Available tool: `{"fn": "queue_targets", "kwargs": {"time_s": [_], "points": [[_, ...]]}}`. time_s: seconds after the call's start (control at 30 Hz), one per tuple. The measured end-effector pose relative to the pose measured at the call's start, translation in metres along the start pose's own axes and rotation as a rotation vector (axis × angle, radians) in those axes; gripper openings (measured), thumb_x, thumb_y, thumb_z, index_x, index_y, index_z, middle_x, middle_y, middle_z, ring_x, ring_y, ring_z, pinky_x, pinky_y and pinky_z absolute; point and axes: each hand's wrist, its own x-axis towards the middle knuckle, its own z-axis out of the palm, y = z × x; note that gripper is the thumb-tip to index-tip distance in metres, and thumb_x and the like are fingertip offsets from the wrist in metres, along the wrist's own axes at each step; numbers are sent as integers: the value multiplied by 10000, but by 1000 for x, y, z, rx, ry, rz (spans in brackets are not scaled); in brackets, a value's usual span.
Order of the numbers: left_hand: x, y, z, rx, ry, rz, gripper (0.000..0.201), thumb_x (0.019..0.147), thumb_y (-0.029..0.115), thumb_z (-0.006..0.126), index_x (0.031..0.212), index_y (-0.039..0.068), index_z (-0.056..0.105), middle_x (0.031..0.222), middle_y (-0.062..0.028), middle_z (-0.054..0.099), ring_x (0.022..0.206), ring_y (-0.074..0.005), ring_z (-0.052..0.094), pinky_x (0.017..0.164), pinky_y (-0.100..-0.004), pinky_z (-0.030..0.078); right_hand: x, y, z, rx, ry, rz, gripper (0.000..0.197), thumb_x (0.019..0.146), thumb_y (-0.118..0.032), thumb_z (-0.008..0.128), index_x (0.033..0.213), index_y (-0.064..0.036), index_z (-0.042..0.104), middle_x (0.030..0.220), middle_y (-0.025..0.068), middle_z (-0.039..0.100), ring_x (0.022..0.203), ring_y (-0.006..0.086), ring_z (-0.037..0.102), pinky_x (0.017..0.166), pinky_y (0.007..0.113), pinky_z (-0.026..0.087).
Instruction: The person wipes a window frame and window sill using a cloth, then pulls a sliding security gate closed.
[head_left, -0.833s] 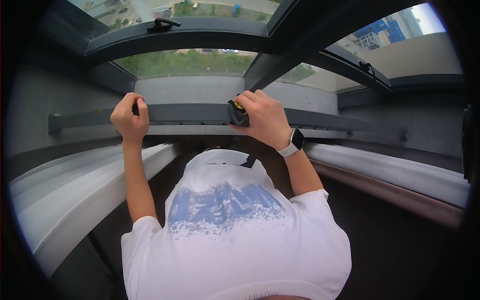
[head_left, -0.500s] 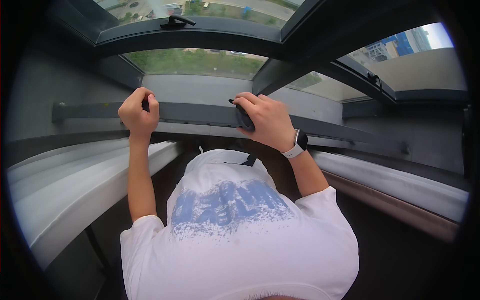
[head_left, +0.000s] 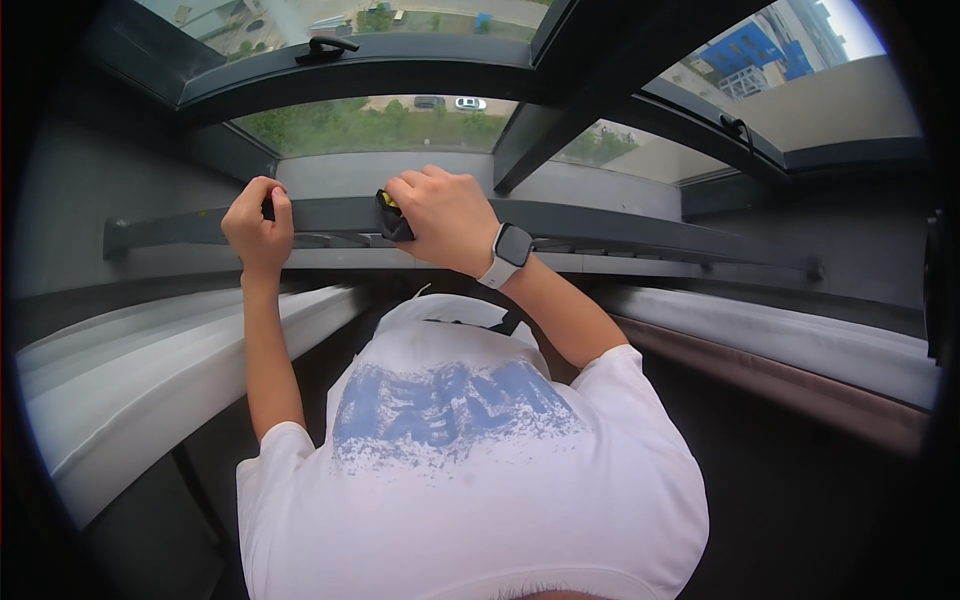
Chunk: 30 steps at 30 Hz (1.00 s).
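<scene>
My right hand (head_left: 440, 215), with a watch (head_left: 512, 248) on its wrist, is closed around a dark grey, cloth-like thing (head_left: 396, 226) that shows a patch of yellow at the top. Hand and thing are over the dark grey rail (head_left: 340, 215) in front of the window; most of the thing is hidden under the fingers. To the left, my left hand (head_left: 258, 225) makes a fist in front of the same rail. Something dark shows between its thumb and curled fingers, but I cannot tell what it is, or whether the hand touches the rail.
Beyond the rail stand dark-framed windows, with a black handle (head_left: 327, 48) on the left pane and another handle (head_left: 738, 128) on the right. White curtain-like fabric (head_left: 150, 370) lies along the left. White (head_left: 800, 335) and brown fabric (head_left: 770, 375) run along the right.
My right hand has moved left with the dark cloth-like thing, nearer my left hand, and its yellow part now shows. My left hand has shifted slightly left in the picture, still closed.
</scene>
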Motion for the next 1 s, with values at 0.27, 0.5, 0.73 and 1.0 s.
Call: {"fn": "queue_targets", "kwargs": {"time_s": [0.27, 0.5, 0.73, 1.0], "points": [[-5, -6, 0, 39, 24, 22, 153, 959, 93, 635, 821, 44, 677, 730, -119, 656, 633, -290, 652, 607, -381, 495, -98, 87, -71, 84, 0, 52, 556, 759, -198, 927, 1272, -113, 733, 1104, 85, 760, 1073, 316, 732, 874, 437, 610], [0, 4, 0, 29, 29, -4, 141, 918, 109, 620, 803, 45, 670, 700, -111, 625, 598, -278, 628, 586, -366, 485, -69, 58, -49, -17, -82, 74, 453, 773, -236, 939, 1152, -99, 732, 1093, 65, 765, 993, 302, 734, 834, 422, 603], [-2, 1, 5, 25, 8, -56, 139, 920, 100, 612, 824, 37, 691, 696, -104, 625, 599, -223, 642, 590, -334, 475, 20, -19, 23, -93, 7, -30, 286, 777, -116, 850, 992, -64, 669, 1013, 82, 729, 978, 286, 722, 789, 393, 616], [-4, -3, 3, -45, 1, -14, 190, 996, 71, 608, 835, 11, 689, 723, -107, 654, 625, -221, 639, 623, -332, 497, -15, 9, -3, 64, 95, -41, 469, 730, -103, 929, 1133, -96, 690, 1095, 59, 727, 1007, 296, 719, 836, 413, 620]]}}
